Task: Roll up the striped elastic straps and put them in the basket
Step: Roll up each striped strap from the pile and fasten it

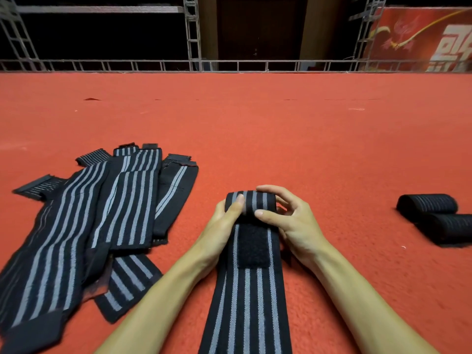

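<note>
red carpet | left hand, right hand grip 1 half-rolled strap | 2 rolled straps

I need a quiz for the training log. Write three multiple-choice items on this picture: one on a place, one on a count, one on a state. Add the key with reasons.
1. Where does the pile of unrolled straps lie?
A. At the person's left.
B. At the person's right.
C. Under the forearms.

2. How many finished rolls lie at the right?
A. One.
B. Two.
C. Four.

3. How is the strap that the hands hold?
A. Fully rolled.
B. Partly rolled.
C. Flat, not begun.

Key:
1 A: the pile lies left of the left hand.
2 B: two black rolls lie together beyond the right hand.
3 B: both hands grip a roll at the far end, while the tail lies flat on the red carpet.
</note>
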The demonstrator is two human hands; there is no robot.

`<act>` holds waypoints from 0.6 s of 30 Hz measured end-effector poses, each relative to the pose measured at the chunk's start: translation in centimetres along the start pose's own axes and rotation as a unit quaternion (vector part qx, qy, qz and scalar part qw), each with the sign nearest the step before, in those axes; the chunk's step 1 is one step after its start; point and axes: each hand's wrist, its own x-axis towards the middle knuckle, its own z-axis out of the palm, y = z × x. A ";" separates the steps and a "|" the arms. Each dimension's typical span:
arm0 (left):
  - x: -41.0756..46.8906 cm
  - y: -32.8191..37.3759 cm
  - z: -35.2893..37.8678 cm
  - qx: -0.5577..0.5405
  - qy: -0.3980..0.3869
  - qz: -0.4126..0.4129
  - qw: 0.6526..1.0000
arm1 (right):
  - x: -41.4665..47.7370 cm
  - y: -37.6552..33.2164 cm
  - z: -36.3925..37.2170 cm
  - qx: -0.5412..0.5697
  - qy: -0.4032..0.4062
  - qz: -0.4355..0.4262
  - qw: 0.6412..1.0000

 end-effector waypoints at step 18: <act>-0.4 0.5 -0.3 0.008 0.006 0.137 0.990 | 0.1 0.2 1.1 -0.077 0.003 0.073 0.994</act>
